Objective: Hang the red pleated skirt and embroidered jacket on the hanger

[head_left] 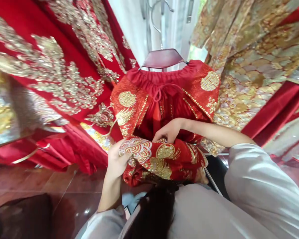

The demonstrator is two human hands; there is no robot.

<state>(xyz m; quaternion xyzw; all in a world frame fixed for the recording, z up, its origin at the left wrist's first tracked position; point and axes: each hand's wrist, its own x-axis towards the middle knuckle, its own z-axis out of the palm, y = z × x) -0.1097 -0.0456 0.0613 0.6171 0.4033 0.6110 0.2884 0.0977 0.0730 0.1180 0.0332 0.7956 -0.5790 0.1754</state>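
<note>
A red garment with gold embroidery [164, 99] hangs in front of me on a dark red hanger [161, 58], its gathered waistband at the top. The lower part of the garment is bunched up toward me. My left hand [116, 162] grips the left side of the bunched fabric, near a white and gold swirl patch [137, 149]. My right hand [168, 131] reaches over the bunch from the right, fingers curled down and pinching the cloth at its top edge.
More red and gold embroidered garments [52, 76] hang at the left, and a gold scale-patterned one [251, 66] at the right. A metal hook [155, 16] shows above the hanger. Reddish-brown tiled floor [64, 186] lies below left.
</note>
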